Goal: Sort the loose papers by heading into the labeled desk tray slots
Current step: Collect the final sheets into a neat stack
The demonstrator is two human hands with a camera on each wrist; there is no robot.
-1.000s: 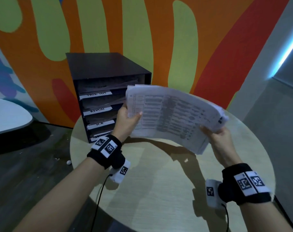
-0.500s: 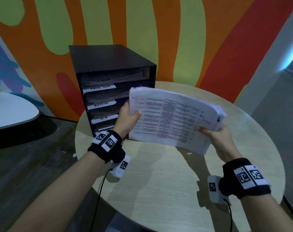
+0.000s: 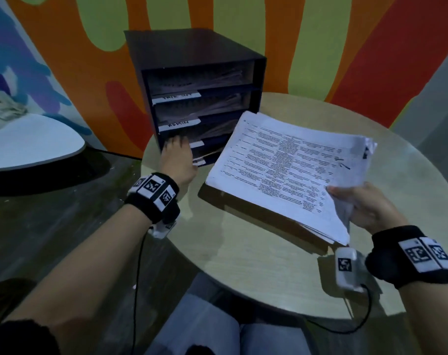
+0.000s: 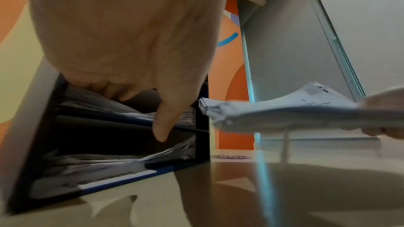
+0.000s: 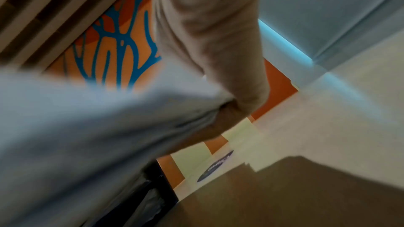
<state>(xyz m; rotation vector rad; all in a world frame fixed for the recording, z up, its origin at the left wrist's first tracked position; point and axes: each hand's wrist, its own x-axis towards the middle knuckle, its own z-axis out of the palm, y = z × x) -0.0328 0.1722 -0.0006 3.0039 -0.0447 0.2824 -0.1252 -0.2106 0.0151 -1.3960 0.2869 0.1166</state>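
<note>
A black desk tray [image 3: 192, 47] with several slots stands at the back left of the round table [image 3: 243, 265]. White labels [image 3: 177, 97] mark the slot fronts, and papers lie inside. My left hand [image 3: 178, 160] reaches to the front of a lower slot; its thumb [image 4: 161, 127] points down and the fingers stretch toward the slot, holding nothing that shows. Just above the table, my right hand [image 3: 358, 203] grips the right edge of a thick stack of printed papers [image 3: 281, 170]. The stack [image 4: 284, 111] hangs beside the tray's right front corner.
A white curved surface [image 3: 25, 142] lies off to the left over a dark floor. A painted orange and green wall stands right behind the tray. My lap [image 3: 217, 329] is under the table's near edge. The table's right half and front are bare.
My left hand let go of the stack and moved left to the tray's lower slot. The right hand alone now holds the stack, lowered nearly flat over the table. My view tilted down.
</note>
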